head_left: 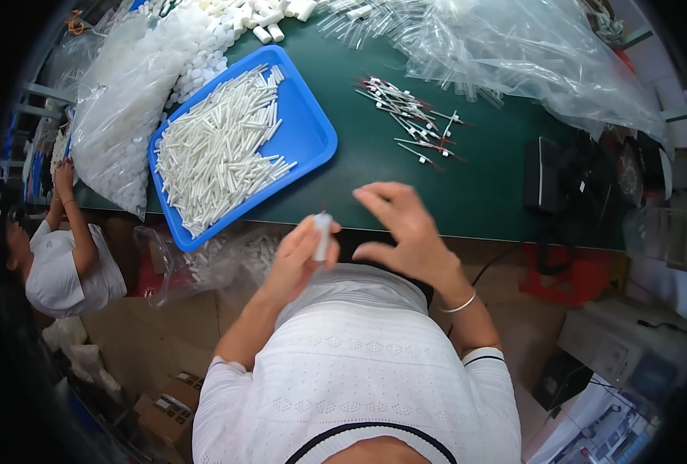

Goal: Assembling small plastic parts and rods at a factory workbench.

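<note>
One small white tube [323,236] stands upright in the left hand [301,259], pinched between thumb and fingers just off the near edge of the bench [374,166], above the person's lap. The right hand [405,228] hovers beside it with its grip released, fingers spread and curled, touching nothing; a thin bangle [459,305] circles that wrist.

One blue tray [305,131] sits toward the left end of the bench, its near corner hanging past the near edge. It holds a heap of white tubes [216,151], far too many to count, piled on its left half, with the right part of the tray bare. One loose cluster of thin sticks with red tips [413,120], roughly twenty, lies near the middle of the bench. Two large clear bags lie on it: one full of small white caps [131,93] at the far left corner, beside the tray, and one crumpled bag [529,54] spread along the far right edge. One black box [543,174] stands at the right end.

Bare green surface lies between the tray, the sticks and the near edge, right ahead of both hands. One other person [61,255] works off the left end of the bench.
</note>
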